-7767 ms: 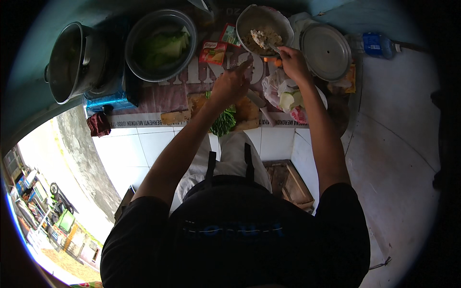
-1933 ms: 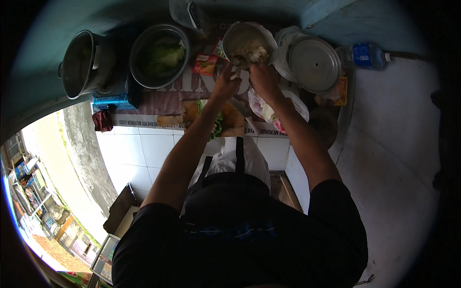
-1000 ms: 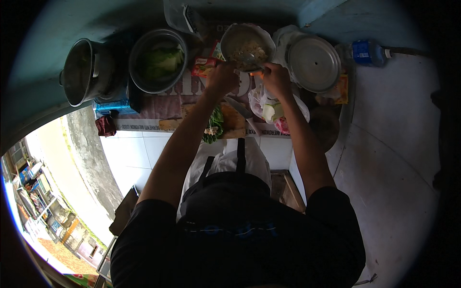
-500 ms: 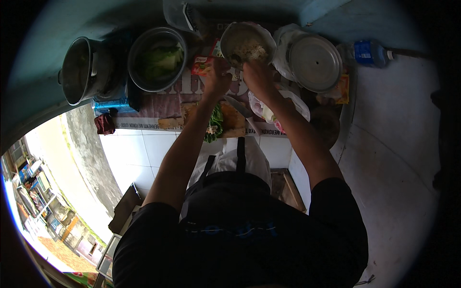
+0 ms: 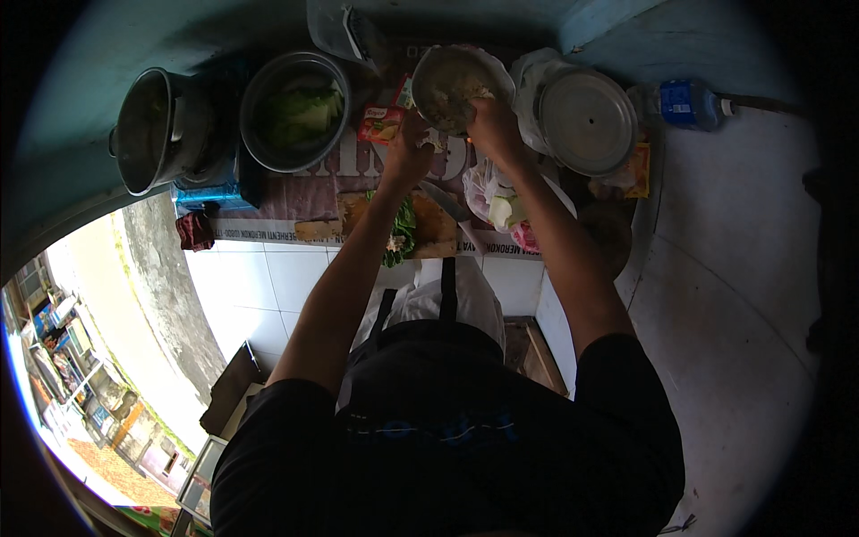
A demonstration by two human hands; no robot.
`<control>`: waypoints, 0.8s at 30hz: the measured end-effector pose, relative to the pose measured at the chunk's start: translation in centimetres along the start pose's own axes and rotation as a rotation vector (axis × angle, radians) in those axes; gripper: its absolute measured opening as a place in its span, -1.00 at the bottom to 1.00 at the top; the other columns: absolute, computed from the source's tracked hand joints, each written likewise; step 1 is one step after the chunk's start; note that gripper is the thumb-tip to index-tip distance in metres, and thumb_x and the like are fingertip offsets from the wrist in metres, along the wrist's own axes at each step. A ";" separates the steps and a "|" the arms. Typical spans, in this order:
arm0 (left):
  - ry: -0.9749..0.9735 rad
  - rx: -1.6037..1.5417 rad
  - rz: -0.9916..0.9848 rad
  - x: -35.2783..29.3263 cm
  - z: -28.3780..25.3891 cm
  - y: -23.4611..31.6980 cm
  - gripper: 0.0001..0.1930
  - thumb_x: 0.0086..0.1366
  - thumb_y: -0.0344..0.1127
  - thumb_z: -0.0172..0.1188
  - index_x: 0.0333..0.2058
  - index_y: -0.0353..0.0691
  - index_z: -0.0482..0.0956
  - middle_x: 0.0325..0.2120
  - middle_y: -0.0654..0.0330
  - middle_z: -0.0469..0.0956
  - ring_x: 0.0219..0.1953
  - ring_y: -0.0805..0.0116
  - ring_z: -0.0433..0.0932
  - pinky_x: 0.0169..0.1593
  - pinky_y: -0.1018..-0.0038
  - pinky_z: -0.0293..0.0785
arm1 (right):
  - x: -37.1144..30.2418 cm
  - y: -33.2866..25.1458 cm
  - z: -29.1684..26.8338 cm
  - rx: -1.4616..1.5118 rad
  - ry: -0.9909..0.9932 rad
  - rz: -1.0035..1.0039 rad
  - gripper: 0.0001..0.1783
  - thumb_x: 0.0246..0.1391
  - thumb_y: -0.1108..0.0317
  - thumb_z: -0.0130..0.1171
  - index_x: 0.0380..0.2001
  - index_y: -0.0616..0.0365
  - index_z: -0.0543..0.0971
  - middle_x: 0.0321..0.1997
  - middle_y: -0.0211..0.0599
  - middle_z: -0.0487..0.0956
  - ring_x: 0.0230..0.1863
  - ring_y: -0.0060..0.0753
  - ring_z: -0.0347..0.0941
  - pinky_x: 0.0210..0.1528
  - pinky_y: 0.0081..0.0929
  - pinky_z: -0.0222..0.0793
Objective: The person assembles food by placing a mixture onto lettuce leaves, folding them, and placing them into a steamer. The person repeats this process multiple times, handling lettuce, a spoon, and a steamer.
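My right hand (image 5: 493,125) reaches over the near right rim of a round bowl (image 5: 438,70) at the back middle. Its fingers are bent together beside pale, shredded-looking food (image 5: 480,93) in the bowl; what they grip is hidden. Just left of the bowl's near side is my left hand (image 5: 410,148), fingers closed, with small pale bits beside it. Whether it holds anything cannot be made out. Below my hands a wooden cutting board (image 5: 434,228) carries green leaves (image 5: 403,224). A knife (image 5: 445,200) lies slanted across the board's right side.
A basin of greens (image 5: 300,116) and a tall pot (image 5: 148,134) stand left. A red packet (image 5: 380,124) lies by my left hand. Right are a plastic bag with pale vegetables (image 5: 506,211), a round metal lid (image 5: 588,121) and a bottle (image 5: 684,103).
My right hand has shifted slightly right and up along the bowl, uncovering more of the vegetable bag. My left hand has barely moved. The pale food looks lower or more spread out.
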State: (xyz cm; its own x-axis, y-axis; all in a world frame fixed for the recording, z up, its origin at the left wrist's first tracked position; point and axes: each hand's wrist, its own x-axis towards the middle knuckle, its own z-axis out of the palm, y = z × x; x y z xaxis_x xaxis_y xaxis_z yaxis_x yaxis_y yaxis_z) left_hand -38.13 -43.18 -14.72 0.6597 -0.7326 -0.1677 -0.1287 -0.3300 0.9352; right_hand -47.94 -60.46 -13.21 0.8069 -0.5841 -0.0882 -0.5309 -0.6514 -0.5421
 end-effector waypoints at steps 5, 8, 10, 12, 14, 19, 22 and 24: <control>-0.047 0.027 -0.002 0.1 0.2 0.0 -0.23 0.08 -0.59 0.08 0.37 -0.25 0.27 0.12 -0.08 0.60 0.15 -0.06 0.61 0.16 0.17 0.57 | -1.3 -1.9 0.7 -0.333 -0.168 -0.113 -0.88 0.05 0.41 0.18 -0.43 0.17 0.68 -0.36 0.10 0.68 -0.23 0.10 0.68 -0.23 -0.04 0.61; -0.066 0.036 -0.028 -0.1 0.2 -0.1 -0.19 0.09 -0.54 0.12 0.40 -0.24 0.24 0.14 -0.10 0.59 0.16 -0.07 0.61 0.17 0.15 0.56 | -2.4 -1.6 0.2 -0.232 -0.199 -0.029 -0.85 0.04 0.40 0.19 -0.38 0.19 0.70 -0.37 0.12 0.68 -0.19 0.12 0.68 -0.16 -0.04 0.60; -0.078 0.042 -0.031 -0.2 0.3 -0.3 -0.16 0.09 -0.50 0.15 0.42 -0.23 0.20 0.15 -0.11 0.59 0.17 -0.08 0.60 0.17 0.14 0.55 | -2.7 -1.0 0.0 -0.059 -0.128 0.016 -0.76 0.06 0.40 0.16 -0.25 0.21 0.73 -0.30 0.16 0.69 -0.16 0.12 0.68 -0.09 -0.10 0.59; -0.085 0.050 -0.032 -0.2 0.4 -0.6 -0.13 0.09 -0.46 0.19 0.44 -0.23 0.16 0.15 -0.13 0.59 0.19 -0.08 0.58 0.17 0.14 0.55 | -2.6 0.0 -0.2 0.112 -0.166 0.123 -0.67 0.07 0.39 0.13 -0.13 0.21 0.74 -0.25 0.14 0.71 -0.13 0.06 0.68 -0.04 -0.17 0.57; -0.091 0.043 -0.030 -0.2 0.4 -1.0 -0.14 0.09 -0.44 0.21 0.43 -0.25 0.18 0.15 -0.12 0.58 0.16 -0.10 0.60 0.15 0.14 0.55 | -1.6 1.2 -0.5 0.297 -0.300 0.269 -0.60 0.09 0.39 0.10 -0.03 0.21 0.73 -0.21 0.06 0.74 -0.11 -0.04 0.69 -0.02 -0.24 0.54; -0.021 0.088 -0.016 -1.1 -0.8 -1.8 -0.25 0.14 -0.47 0.21 0.36 -0.21 0.28 0.13 -0.01 0.57 0.03 -0.02 0.66 0.07 0.18 0.60 | -1.4 1.4 -1.0 0.520 -0.300 0.463 -0.60 0.21 0.38 0.07 0.04 0.19 0.71 -0.31 -0.26 0.70 -0.50 -0.52 0.50 -0.50 -0.44 0.34; 0.012 0.038 -0.064 -2.4 -2.3 -2.0 -0.29 0.16 -0.54 0.18 0.34 -0.18 0.33 0.11 0.05 0.56 0.02 0.11 0.65 0.04 0.26 0.61 | -2.7 0.8 -2.7 0.648 -0.290 0.540 -0.64 0.29 0.36 0.09 0.06 0.17 0.71 -0.35 -0.35 0.63 -0.63 -0.70 0.30 -0.67 -0.53 0.09; 0.007 0.048 -0.089 -3.7 -3.6 -2.2 -0.28 0.17 -0.59 0.15 0.35 -0.16 0.32 0.11 0.07 0.56 0.09 0.20 0.62 0.04 0.34 0.60 | -3.4 0.4 -3.7 0.680 -0.264 0.540 -0.66 0.31 0.32 0.10 0.02 0.16 0.72 -0.30 -0.29 0.66 -0.53 -0.59 0.38 -0.53 -0.50 0.18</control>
State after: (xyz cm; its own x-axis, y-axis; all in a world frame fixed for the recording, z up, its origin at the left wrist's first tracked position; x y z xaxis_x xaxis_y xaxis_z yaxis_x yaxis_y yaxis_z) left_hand -37.62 -37.56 -14.96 0.6755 -0.6947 -0.2473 -0.1041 -0.4218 0.9007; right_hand -51.85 -60.53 -9.98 0.5704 -0.5428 -0.6164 -0.6538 0.1542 -0.7408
